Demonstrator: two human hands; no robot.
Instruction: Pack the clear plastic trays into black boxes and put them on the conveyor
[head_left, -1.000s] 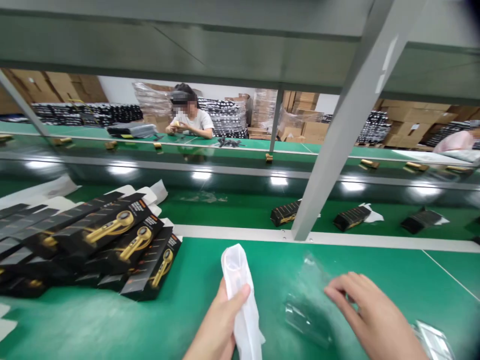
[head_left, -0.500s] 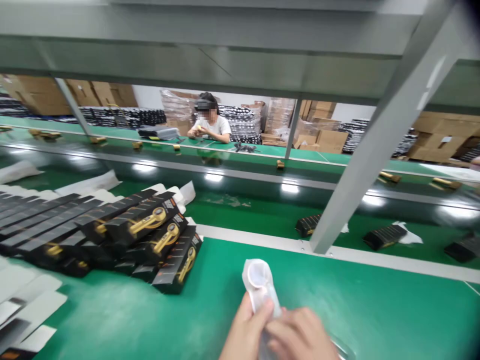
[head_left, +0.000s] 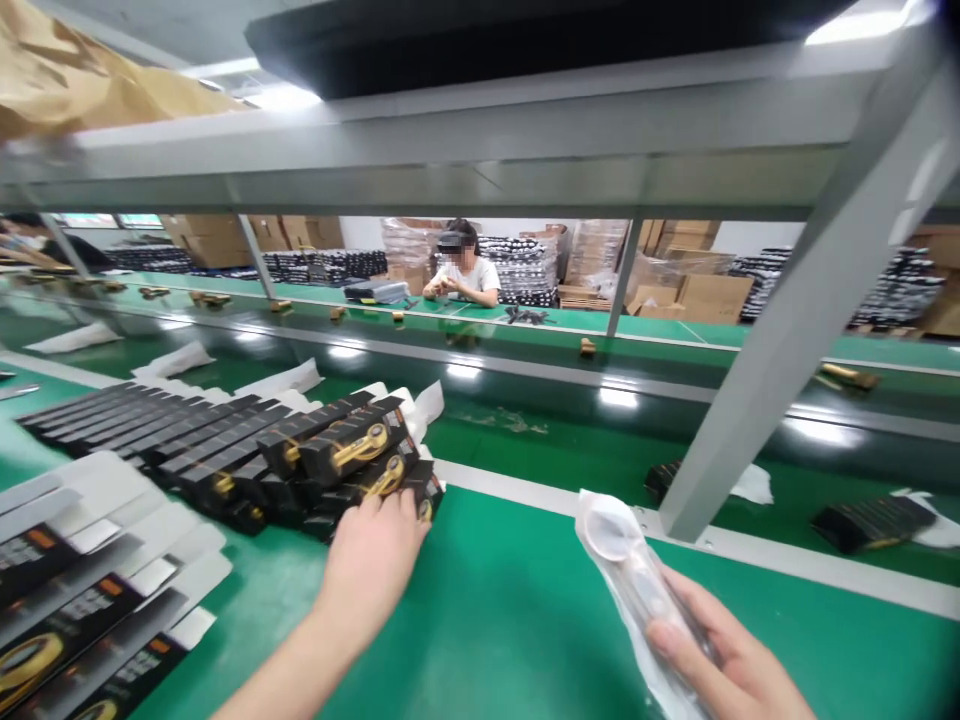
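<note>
While the right hand [head_left: 724,650] grips a long item in a translucent white sleeve [head_left: 616,540], the left hand [head_left: 375,550] is at the black boxes [head_left: 352,452].
The left fingers curl over the pile's right end, though whether they grasp a box I cannot tell; the sleeved item tilts above the green table [head_left: 495,620], round end farthest from the wrist.

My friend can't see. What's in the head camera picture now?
The right hand holds something in a cloudy white sleeve over a green table; the left hand is at a pile of black boxes. Beyond, a person wears white.
</note>
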